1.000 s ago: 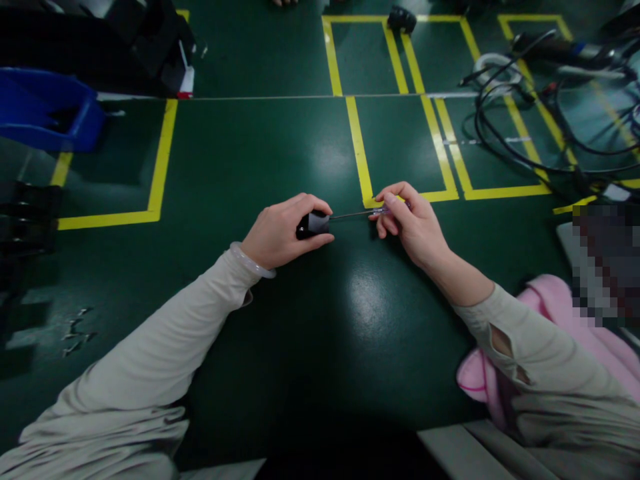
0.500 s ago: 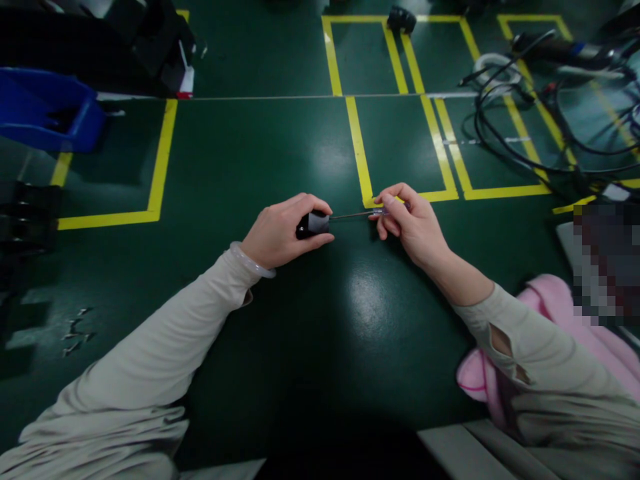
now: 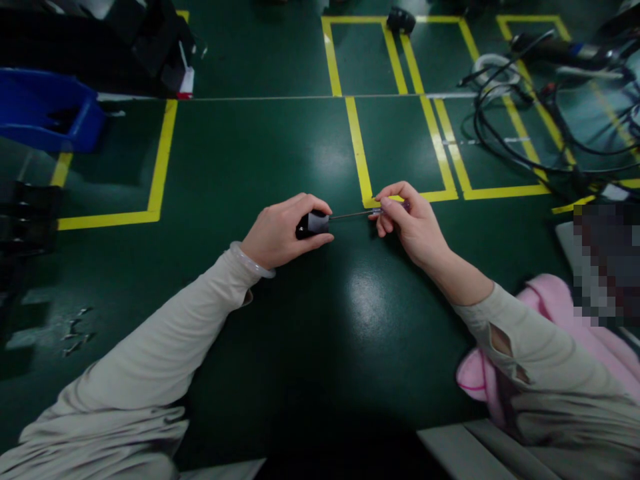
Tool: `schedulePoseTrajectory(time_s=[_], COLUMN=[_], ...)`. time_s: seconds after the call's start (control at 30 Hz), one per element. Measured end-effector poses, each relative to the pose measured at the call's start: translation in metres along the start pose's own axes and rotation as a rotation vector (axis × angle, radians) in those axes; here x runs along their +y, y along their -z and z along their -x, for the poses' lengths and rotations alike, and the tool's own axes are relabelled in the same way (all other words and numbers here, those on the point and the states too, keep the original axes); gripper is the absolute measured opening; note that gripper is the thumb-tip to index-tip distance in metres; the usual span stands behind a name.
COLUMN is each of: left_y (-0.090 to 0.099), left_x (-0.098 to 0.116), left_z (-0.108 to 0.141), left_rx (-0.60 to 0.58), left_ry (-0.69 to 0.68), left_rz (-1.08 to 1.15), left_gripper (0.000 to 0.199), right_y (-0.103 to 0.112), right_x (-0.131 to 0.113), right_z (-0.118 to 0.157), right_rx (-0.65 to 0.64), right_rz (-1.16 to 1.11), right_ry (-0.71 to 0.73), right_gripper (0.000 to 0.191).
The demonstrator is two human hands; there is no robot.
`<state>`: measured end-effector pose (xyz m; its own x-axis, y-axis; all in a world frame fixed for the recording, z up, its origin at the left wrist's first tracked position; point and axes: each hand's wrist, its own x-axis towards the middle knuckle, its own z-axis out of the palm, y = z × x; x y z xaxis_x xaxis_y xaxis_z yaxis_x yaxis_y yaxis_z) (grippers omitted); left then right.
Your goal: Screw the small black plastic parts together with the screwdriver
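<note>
My left hand (image 3: 283,230) is closed around a small black part (image 3: 315,224) with a grey face, thumb and fingers on its two sides. From the right, the thin shaft of a screwdriver (image 3: 350,215) reaches to that part. My right hand (image 3: 407,220) grips the screwdriver's clear, purplish handle between thumb and fingers, which hide most of it. The exact spot where the tip meets the part is too small to make out. Both hands are just above the green table (image 3: 280,160), near its middle.
Several screws (image 3: 75,332) lie at the left. A blue bin (image 3: 50,110) and black parts (image 3: 33,217) stand beyond them. On the right are a tangle of black cables (image 3: 500,150), a roll of white tape (image 3: 496,70) and a pink cloth (image 3: 547,300). Yellow tape marks the table.
My right hand has shifted very slightly, with the screwdriver handle turned a little in its fingers. My left hand and the black part stay in place.
</note>
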<state>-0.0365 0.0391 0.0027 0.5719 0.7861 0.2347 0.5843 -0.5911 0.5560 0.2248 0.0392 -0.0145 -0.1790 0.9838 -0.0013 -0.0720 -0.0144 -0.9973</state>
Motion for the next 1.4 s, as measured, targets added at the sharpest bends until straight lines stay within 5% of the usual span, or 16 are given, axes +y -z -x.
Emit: schedulePoseTrajectory(time_s=[1.4], left_y=[0.0003], left_x=[0.0008], left_z=[0.0000], left_rx=[-0.006], left_ry=[0.019], left_rz=[-0.001], left_gripper=[0.037], right_y=[-0.0011], right_x=[-0.0025], right_z=[0.0006], right_rx=[0.008], right_rz=[0.022], right_ry=[-0.007], right_gripper=[0.030])
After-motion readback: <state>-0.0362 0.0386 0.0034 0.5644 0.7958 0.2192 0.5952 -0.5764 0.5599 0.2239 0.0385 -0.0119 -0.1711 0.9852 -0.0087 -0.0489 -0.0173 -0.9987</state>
